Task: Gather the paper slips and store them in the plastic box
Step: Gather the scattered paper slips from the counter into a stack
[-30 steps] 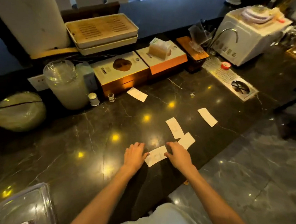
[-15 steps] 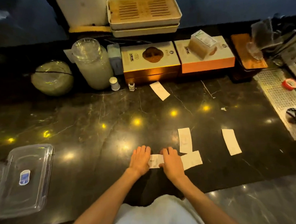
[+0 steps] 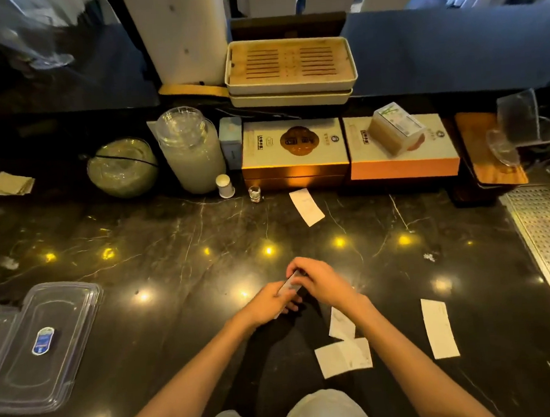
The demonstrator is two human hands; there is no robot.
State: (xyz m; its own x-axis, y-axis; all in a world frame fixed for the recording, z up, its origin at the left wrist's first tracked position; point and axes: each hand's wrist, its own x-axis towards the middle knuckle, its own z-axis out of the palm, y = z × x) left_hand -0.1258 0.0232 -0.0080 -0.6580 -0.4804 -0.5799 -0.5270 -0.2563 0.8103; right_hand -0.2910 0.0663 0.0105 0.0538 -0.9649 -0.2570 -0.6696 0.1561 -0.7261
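My left hand (image 3: 267, 303) and my right hand (image 3: 321, 280) together hold one white paper slip (image 3: 287, 286) edge-on above the dark marble counter (image 3: 172, 248). Two slips lie just right of my right forearm: one tilted (image 3: 340, 324), one flat (image 3: 344, 361) below it. A long slip (image 3: 439, 327) lies further right. Another slip (image 3: 306, 206) rests near the gift boxes at the back. The clear plastic box (image 3: 39, 348), lid with a blue label, sits at the counter's left front.
Along the back stand a round lidded bowl (image 3: 122, 167), a tall clear jar (image 3: 191, 149), a small white bottle (image 3: 225, 185), a tiny glass (image 3: 255, 194), two gift boxes (image 3: 294, 151), stacked trays (image 3: 290, 67). A perforated metal drain tray (image 3: 543, 241) lies right; folded papers (image 3: 10, 184) far left.
The slip that lay flat under both hands has been lifted off the counter and is now held between them. The view has shifted so the plastic box shows more fully.
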